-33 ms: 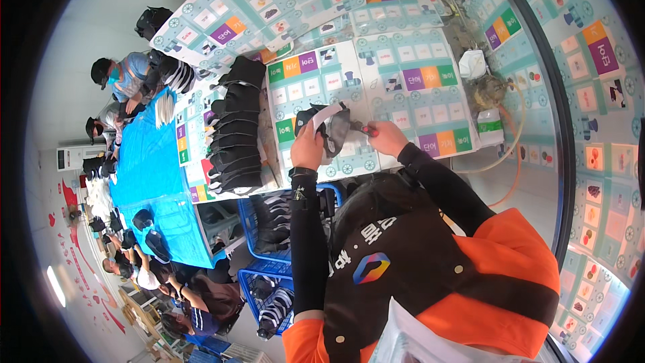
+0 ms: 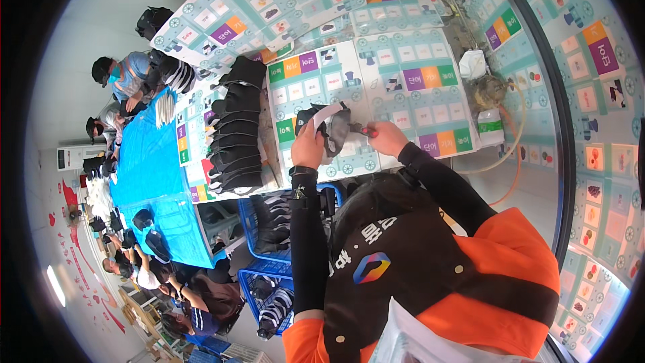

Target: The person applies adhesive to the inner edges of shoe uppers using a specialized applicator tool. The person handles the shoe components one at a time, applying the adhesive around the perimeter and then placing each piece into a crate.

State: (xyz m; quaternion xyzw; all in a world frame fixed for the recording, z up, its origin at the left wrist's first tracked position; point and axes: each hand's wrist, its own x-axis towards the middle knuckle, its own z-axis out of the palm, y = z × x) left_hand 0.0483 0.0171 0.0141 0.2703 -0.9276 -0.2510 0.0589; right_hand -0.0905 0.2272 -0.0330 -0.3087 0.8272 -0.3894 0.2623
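My left hand (image 2: 308, 149) is closed on the near left side of a dark cap (image 2: 338, 136), held just above the patterned table. A pale strip (image 2: 326, 116) stands up along the cap's edge, above my left fingers. To the right, my right hand (image 2: 388, 140) grips a small tool with a red handle (image 2: 368, 132). The tool's dark end points at the cap's right side. Its exact kind is too small to make out, and I cannot tell whether it touches the cap.
A row of nested black caps (image 2: 235, 144) lies left of my hands. Blue crates (image 2: 265, 267) holding caps stand below the table edge. Co-workers sit around a blue-covered table (image 2: 151, 168) at far left. A hose (image 2: 521, 128) hangs at the right, near a white-green packet (image 2: 490, 121).
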